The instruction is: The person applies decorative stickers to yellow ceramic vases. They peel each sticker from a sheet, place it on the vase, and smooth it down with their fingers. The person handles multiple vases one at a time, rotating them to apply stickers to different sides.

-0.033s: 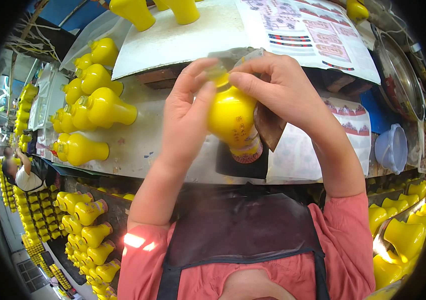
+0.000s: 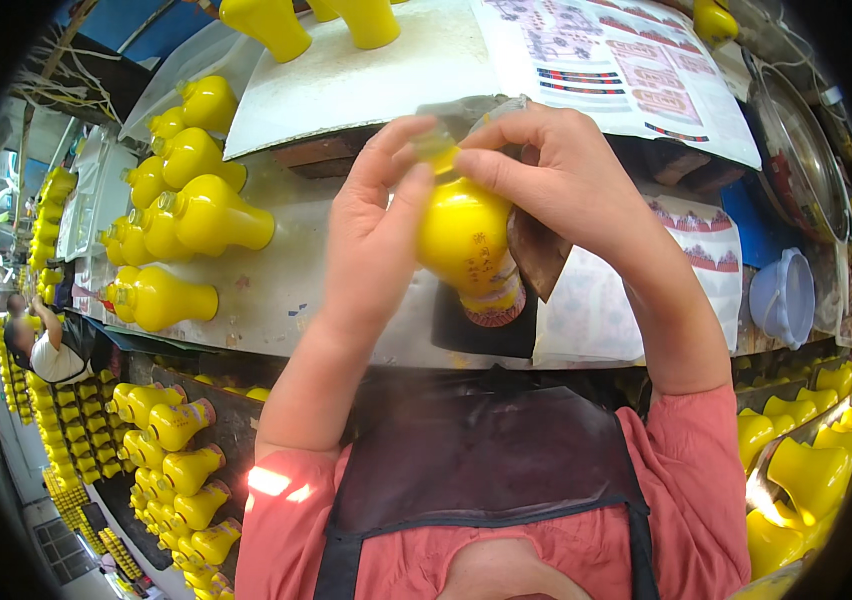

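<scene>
A glossy yellow bottle (image 2: pixel 461 230) leans toward me over the work table, its neck pointing away. Small dark characters mark its side, and a patterned band rings its narrow base. My left hand (image 2: pixel 371 215) curves around the left of the neck, fingers and thumb against it. From the other side my right hand (image 2: pixel 556 165) closes in, thumb and bent fingers at the neck beside a narrow dark band. Its fingertips are partly hidden, so anything small between them cannot be made out. A brown block (image 2: pixel 538 250) stands right behind the bottle, below the right hand.
Several yellow bottles (image 2: pixel 211 213) lie on the left of the table. Printed decal sheets (image 2: pixel 636 90) cover the raised board and the right side. A pale blue bucket (image 2: pixel 782 298) stands at right. More bottles (image 2: pixel 186 470) fill racks below left. A person (image 2: pixel 58 350) works far left.
</scene>
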The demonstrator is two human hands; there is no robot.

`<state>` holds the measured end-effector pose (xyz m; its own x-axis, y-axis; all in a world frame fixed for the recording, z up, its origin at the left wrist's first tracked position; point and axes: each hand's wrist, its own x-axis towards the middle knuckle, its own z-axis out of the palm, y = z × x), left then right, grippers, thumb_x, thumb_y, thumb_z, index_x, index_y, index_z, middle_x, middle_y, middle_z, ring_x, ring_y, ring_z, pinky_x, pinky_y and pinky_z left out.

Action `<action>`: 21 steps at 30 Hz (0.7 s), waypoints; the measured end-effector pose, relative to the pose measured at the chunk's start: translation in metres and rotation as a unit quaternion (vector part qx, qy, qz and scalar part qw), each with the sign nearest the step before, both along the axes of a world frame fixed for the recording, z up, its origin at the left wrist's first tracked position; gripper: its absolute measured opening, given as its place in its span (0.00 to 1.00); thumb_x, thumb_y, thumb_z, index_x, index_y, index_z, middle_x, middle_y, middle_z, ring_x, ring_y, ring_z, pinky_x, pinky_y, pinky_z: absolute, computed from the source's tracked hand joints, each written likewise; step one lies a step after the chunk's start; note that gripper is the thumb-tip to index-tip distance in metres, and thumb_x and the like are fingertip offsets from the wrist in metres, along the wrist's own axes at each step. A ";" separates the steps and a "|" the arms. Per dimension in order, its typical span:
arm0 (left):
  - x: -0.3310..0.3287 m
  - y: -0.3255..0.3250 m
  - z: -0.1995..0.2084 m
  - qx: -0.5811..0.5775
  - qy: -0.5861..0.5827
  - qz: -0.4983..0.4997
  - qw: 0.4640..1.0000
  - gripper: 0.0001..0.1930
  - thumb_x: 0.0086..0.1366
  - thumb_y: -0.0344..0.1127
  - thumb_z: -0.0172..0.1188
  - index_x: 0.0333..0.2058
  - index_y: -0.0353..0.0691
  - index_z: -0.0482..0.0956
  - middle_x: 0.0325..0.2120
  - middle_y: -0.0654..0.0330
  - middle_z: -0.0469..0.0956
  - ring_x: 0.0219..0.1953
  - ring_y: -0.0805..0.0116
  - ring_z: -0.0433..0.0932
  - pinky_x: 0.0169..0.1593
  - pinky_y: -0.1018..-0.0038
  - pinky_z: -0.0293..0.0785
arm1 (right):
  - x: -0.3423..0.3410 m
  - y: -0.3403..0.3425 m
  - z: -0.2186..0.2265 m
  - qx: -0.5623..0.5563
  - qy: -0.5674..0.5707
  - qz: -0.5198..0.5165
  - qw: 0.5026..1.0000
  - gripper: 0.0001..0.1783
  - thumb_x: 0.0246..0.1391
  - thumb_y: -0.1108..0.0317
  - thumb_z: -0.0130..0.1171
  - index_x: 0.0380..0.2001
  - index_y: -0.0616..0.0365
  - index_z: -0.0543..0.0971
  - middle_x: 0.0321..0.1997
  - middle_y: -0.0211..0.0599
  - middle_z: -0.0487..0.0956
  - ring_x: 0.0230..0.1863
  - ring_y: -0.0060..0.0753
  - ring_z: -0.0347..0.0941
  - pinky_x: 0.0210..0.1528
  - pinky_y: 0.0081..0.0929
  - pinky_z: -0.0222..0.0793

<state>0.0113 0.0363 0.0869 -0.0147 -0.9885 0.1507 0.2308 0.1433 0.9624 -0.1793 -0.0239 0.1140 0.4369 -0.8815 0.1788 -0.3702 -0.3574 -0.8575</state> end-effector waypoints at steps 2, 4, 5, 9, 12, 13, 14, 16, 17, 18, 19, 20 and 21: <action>0.000 0.000 -0.002 -0.002 -0.010 -0.001 1.000 0.20 0.78 0.27 0.49 0.66 0.36 0.69 0.54 0.51 0.80 0.55 0.68 0.78 0.60 0.72 0.75 | 0.003 0.000 0.002 -0.006 0.033 -0.001 0.999 0.17 0.59 0.60 0.67 0.40 0.67 0.86 0.31 0.36 0.84 0.32 0.20 0.79 0.36 0.23 0.74; 0.001 -0.001 -0.004 -0.005 -0.016 -0.001 1.000 0.21 0.78 0.27 0.49 0.67 0.36 0.69 0.54 0.51 0.80 0.56 0.68 0.78 0.60 0.72 0.75 | 0.004 -0.002 0.004 0.007 0.042 -0.003 0.999 0.17 0.58 0.61 0.68 0.40 0.67 0.86 0.31 0.34 0.84 0.30 0.19 0.78 0.34 0.22 0.74; 0.001 -0.001 -0.005 -0.005 -0.017 -0.002 1.000 0.21 0.78 0.27 0.49 0.67 0.37 0.69 0.54 0.51 0.81 0.56 0.68 0.78 0.60 0.72 0.75 | 0.003 -0.003 0.004 0.009 0.040 0.001 0.999 0.17 0.58 0.61 0.68 0.40 0.67 0.86 0.30 0.34 0.84 0.29 0.19 0.78 0.34 0.22 0.74; 0.000 0.000 -0.007 0.001 0.008 0.007 1.000 0.21 0.77 0.29 0.51 0.66 0.37 0.72 0.56 0.59 0.77 0.55 0.76 0.75 0.58 0.76 0.74 | 0.000 -0.007 0.006 0.077 -0.001 0.027 0.997 0.17 0.59 0.61 0.67 0.41 0.67 0.85 0.31 0.33 0.84 0.31 0.19 0.79 0.35 0.20 0.75; -0.005 0.002 -0.009 0.011 0.054 0.018 0.998 0.22 0.78 0.31 0.50 0.67 0.35 0.70 0.58 0.58 0.77 0.57 0.75 0.75 0.60 0.75 0.73 | 0.000 -0.007 0.008 0.099 -0.020 0.035 0.994 0.17 0.60 0.61 0.67 0.41 0.68 0.85 0.31 0.33 0.84 0.31 0.18 0.79 0.36 0.20 0.75; -0.006 0.002 -0.010 0.016 0.069 0.016 0.997 0.22 0.79 0.32 0.50 0.68 0.34 0.69 0.58 0.58 0.76 0.57 0.74 0.75 0.60 0.75 0.73 | 0.000 -0.006 0.008 0.104 -0.018 0.030 0.994 0.17 0.60 0.61 0.67 0.41 0.68 0.85 0.31 0.33 0.85 0.32 0.18 0.79 0.36 0.20 0.75; -0.007 0.003 -0.010 0.026 0.082 0.014 0.996 0.22 0.79 0.32 0.49 0.68 0.34 0.68 0.59 0.58 0.76 0.58 0.73 0.75 0.61 0.74 0.73 | 0.000 -0.005 0.009 0.108 -0.016 0.026 0.994 0.17 0.60 0.61 0.67 0.41 0.68 0.85 0.31 0.33 0.85 0.32 0.18 0.79 0.36 0.20 0.75; -0.006 0.002 -0.011 0.018 0.079 0.001 0.997 0.23 0.79 0.32 0.49 0.69 0.34 0.67 0.59 0.57 0.76 0.58 0.73 0.76 0.62 0.73 0.73 | 0.002 -0.003 0.010 0.075 0.030 0.017 0.997 0.17 0.59 0.62 0.68 0.41 0.67 0.85 0.31 0.33 0.85 0.32 0.18 0.79 0.36 0.20 0.75; -0.004 0.002 -0.011 0.015 0.078 -0.004 0.997 0.24 0.79 0.32 0.49 0.69 0.34 0.66 0.59 0.57 0.76 0.58 0.72 0.76 0.62 0.73 0.73 | 0.002 -0.003 0.010 0.051 0.041 0.023 0.998 0.17 0.59 0.62 0.68 0.41 0.67 0.85 0.31 0.33 0.85 0.32 0.18 0.79 0.36 0.20 0.75; -0.003 0.002 -0.011 0.017 0.073 -0.010 0.997 0.23 0.79 0.32 0.49 0.69 0.34 0.66 0.59 0.57 0.76 0.58 0.72 0.76 0.62 0.73 0.73 | 0.003 -0.003 0.011 0.055 0.061 0.011 0.997 0.17 0.58 0.62 0.68 0.41 0.67 0.85 0.31 0.33 0.85 0.32 0.18 0.79 0.36 0.19 0.75; -0.001 0.002 -0.012 0.018 0.069 -0.015 0.997 0.23 0.79 0.32 0.49 0.69 0.34 0.66 0.59 0.57 0.76 0.58 0.72 0.76 0.62 0.73 0.73 | 0.004 -0.003 0.011 0.053 0.067 0.010 0.996 0.17 0.58 0.62 0.68 0.41 0.67 0.85 0.31 0.33 0.84 0.32 0.18 0.79 0.35 0.19 0.75; 0.000 0.002 -0.012 0.020 0.068 -0.021 0.997 0.23 0.79 0.32 0.49 0.69 0.34 0.67 0.59 0.57 0.76 0.59 0.72 0.76 0.63 0.73 0.72 | 0.004 -0.003 0.012 0.042 0.065 0.011 0.997 0.17 0.58 0.62 0.69 0.41 0.67 0.85 0.31 0.34 0.84 0.31 0.17 0.79 0.35 0.19 0.75; 0.002 0.002 -0.012 0.024 0.068 -0.025 0.997 0.23 0.79 0.32 0.49 0.69 0.34 0.67 0.60 0.57 0.76 0.59 0.72 0.76 0.63 0.73 0.72 | 0.005 -0.003 0.013 0.054 0.060 0.010 0.997 0.17 0.57 0.62 0.69 0.41 0.67 0.85 0.31 0.34 0.84 0.31 0.17 0.79 0.35 0.20 0.75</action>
<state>0.0128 0.0380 0.0750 -0.0460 -0.9931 0.1079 0.3652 0.0838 0.9272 -0.1745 -0.0272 0.1267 0.4678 -0.8834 0.0275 -0.4667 -0.2733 -0.8411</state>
